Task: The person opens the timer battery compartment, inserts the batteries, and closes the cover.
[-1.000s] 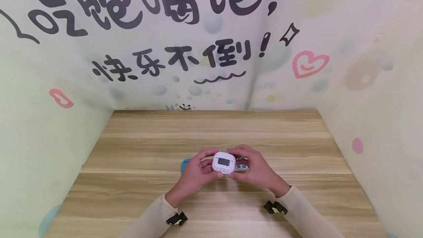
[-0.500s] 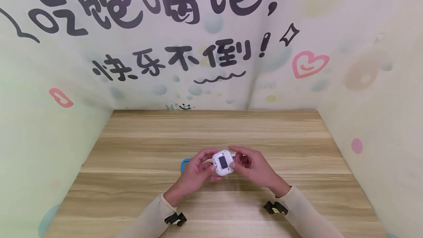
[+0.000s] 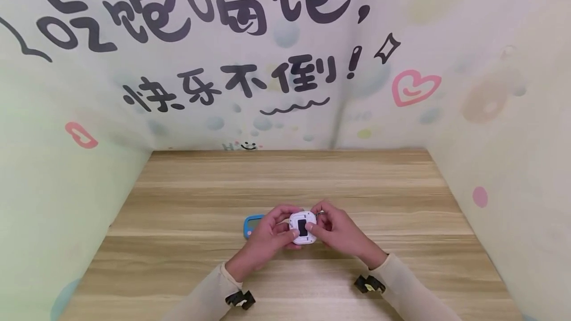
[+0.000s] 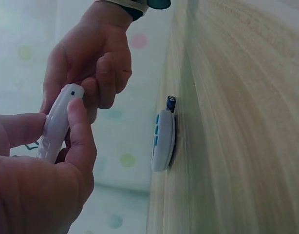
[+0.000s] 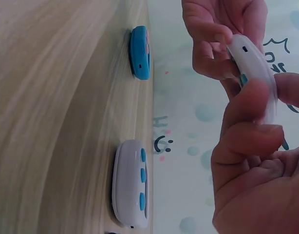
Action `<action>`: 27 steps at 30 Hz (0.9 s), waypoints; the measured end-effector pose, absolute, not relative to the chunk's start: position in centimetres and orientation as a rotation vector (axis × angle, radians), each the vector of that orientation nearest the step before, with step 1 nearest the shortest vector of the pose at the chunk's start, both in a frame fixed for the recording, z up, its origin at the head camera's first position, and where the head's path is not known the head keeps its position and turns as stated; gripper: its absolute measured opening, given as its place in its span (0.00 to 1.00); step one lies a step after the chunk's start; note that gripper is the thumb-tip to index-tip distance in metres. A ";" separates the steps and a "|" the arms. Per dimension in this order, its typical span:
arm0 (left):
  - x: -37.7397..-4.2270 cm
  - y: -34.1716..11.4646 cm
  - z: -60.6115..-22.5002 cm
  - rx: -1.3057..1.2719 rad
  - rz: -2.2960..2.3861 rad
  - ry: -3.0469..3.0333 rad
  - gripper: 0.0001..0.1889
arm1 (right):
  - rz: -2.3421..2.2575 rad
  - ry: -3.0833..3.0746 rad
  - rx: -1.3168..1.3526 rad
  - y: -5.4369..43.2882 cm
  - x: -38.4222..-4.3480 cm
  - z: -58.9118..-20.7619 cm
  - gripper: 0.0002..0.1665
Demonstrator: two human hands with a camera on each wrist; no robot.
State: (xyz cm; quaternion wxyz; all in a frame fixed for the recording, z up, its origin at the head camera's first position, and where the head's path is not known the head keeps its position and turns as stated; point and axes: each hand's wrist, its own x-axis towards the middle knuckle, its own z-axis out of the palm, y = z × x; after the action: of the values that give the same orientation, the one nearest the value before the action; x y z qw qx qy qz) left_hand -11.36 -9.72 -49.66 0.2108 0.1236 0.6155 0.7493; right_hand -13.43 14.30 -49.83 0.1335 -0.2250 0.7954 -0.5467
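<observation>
White gadget [image 4: 57,127]: was held above the surface [image 3: 223,182], right of the blue gadget [image 5: 139,53].
Just changed: it got a quarter turn, dark panel [image 3: 301,229] ended up upright; right thumb came off the rim onto that panel.
Left hand [image 3: 265,235]: pinched the white gadget's left edge.
Right hand [image 3: 341,230]: pinched its right side.
Second white gadget [image 5: 127,183]: lay right of the blue gadget, battery [image 4: 171,103] near it, contact unclear.
Meaning: work probably shifted from turning to handling the panel.
</observation>
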 end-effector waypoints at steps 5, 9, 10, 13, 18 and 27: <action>-11.5 -9.8 -49.7 0.373 2.067 1.760 0.27 | -1.399 2.415 -0.732 14.3 -13.3 -49.9 0.13; -11.5 -9.8 -49.7 0.391 2.040 1.791 0.28 | -1.327 2.430 -0.768 14.4 -13.4 -49.8 0.13; -11.5 -9.9 -49.7 0.393 2.035 1.793 0.28 | -1.330 2.418 -0.770 14.4 -13.4 -49.9 0.14; -11.5 -10.0 -49.7 0.395 2.019 1.797 0.29 | -1.336 2.382 -0.768 14.4 -13.3 -49.9 0.14; -11.4 -10.0 -49.7 0.396 2.004 1.801 0.28 | -1.332 2.363 -0.780 14.5 -13.2 -49.8 0.14; -11.7 -9.8 -49.6 0.379 1.992 1.835 0.27 | -1.253 2.417 -0.824 14.7 -13.2 -49.4 0.15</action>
State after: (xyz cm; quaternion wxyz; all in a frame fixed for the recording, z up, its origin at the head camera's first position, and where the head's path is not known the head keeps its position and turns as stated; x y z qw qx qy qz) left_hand -11.69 -9.84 -49.63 0.2022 0.1356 0.6572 0.7133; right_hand -13.17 14.66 -49.43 0.1482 -0.2865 0.8403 -0.4357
